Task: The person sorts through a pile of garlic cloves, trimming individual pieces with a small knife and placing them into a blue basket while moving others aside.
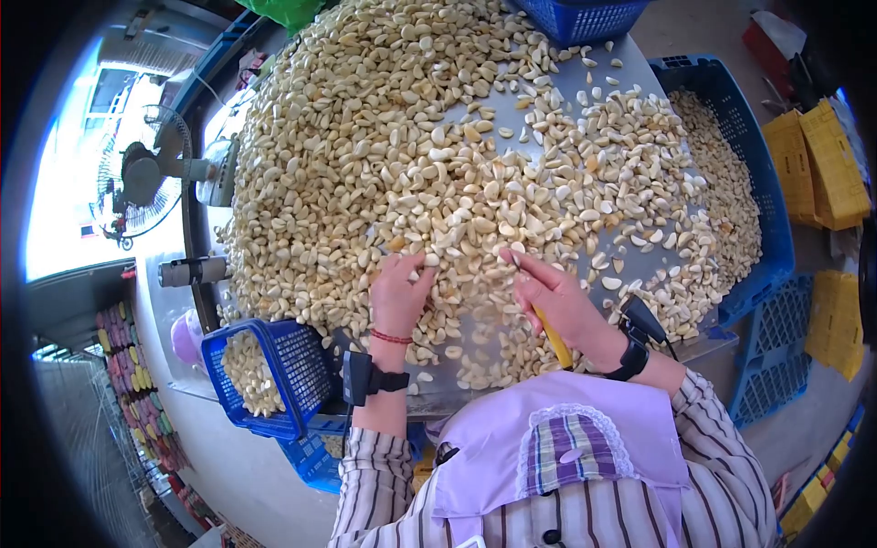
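Observation:
Pale peeled garlic cloves lie in a thick heap over the metal table. My left hand, with a red cord at its wrist, rests over the near side of the heap. Its thumb and forefinger close on a garlic clove. To its right, my right hand is wrapped round a tool with a slim yellow handle; the tool's working end is hidden. Another clove shows at this hand's thumb and fingertip. Cloves between the two hands look blurred.
A blue basket holding cloves stands at the table's left front corner. At the right is a large blue crate full of cloves. Another blue basket sits at the far edge. A fan stands left; yellow sacks are far right.

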Tool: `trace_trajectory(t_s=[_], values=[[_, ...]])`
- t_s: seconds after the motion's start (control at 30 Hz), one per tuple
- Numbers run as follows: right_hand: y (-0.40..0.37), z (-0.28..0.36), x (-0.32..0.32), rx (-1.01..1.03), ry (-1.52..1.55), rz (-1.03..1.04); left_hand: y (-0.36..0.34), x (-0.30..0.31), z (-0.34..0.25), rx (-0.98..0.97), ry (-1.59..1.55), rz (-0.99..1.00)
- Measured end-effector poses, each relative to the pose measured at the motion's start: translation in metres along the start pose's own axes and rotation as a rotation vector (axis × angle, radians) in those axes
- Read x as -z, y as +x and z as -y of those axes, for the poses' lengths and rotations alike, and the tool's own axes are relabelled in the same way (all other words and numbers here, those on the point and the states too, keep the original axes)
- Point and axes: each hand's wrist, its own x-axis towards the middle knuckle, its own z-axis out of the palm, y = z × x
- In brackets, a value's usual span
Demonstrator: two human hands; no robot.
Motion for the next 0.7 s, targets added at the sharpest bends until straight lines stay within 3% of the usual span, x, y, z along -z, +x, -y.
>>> trace_trajectory(t_s=[0.07,0.13,0.23,0.27,0.33,0.37,0.43,0.47,0.53,0.57,0.63,0.67,0.7], values=[[-0.002,-0.002,0.001,0.022,-0.090,0.031,0.002,0.004,-0.005,-0.046,0.026,0.003],[-0.007,-0.004,0.002,0.030,-0.183,0.051,-0.006,0.003,-0.008,0.353,-0.441,0.071],[-0.004,-0.010,-0.005,0.428,-0.467,0.047,-0.016,0.013,-0.050,0.388,-0.620,0.119],[-0.004,-0.010,-0.005,0.431,-0.463,0.049,-0.020,0.014,-0.058,0.415,-0.751,0.170],[-0.005,-0.010,-0.005,0.314,-0.455,0.206,-0.034,0.009,-0.056,0.306,-0.842,0.221],[-0.006,-0.006,-0.006,0.315,-0.455,0.209,-0.043,0.007,-0.053,0.309,-1.136,0.303],[-0.010,0.002,-0.007,0.076,-0.344,0.185,-0.044,0.004,-0.057,0.254,-1.647,0.416],[-0.009,0.001,-0.005,0.077,-0.345,0.186,-0.040,0.004,-0.056,0.253,-1.647,0.414],[-0.006,-0.001,0.001,-0.009,-0.092,0.101,-0.026,0.007,-0.051,0.260,-2.001,0.253],[-0.005,0.000,0.001,-0.010,-0.093,0.103,-0.015,0.006,-0.038,0.191,-2.000,0.192],[-0.003,0.002,-0.001,0.032,-0.072,0.029,0.008,0.011,-0.015,0.498,-1.582,-0.038],[-0.003,0.001,-0.001,0.031,-0.074,0.034,0.022,0.015,-0.010,0.498,-1.581,-0.044],[-0.002,-0.001,0.000,0.043,-0.086,0.054,0.036,0.018,-0.006,0.561,-1.189,0.040]])
